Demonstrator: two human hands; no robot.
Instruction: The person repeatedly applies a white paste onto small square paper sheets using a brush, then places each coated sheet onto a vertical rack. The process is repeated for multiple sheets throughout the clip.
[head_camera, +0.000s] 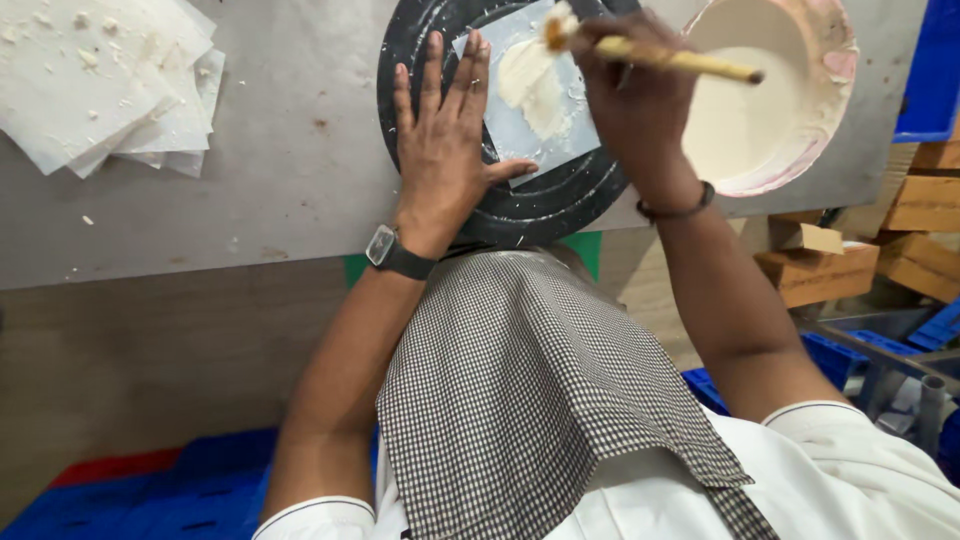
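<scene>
Your left hand (440, 140) lies flat with spread fingers on the sheet (525, 100), which rests on the black disc (560, 195) on the counter (280, 170). Your right hand (630, 95) is closed around the brush (660, 58), its tip touching the sheet. The bowl (770, 90) stands just right of the disc.

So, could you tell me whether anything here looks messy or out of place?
Yes: the stack of white paper squares at the table's far left is fanned out unevenly and flecked with pale crumbs, some scattered onto the grey tabletop. The round cream-filled bowl has smeared rims.
</scene>
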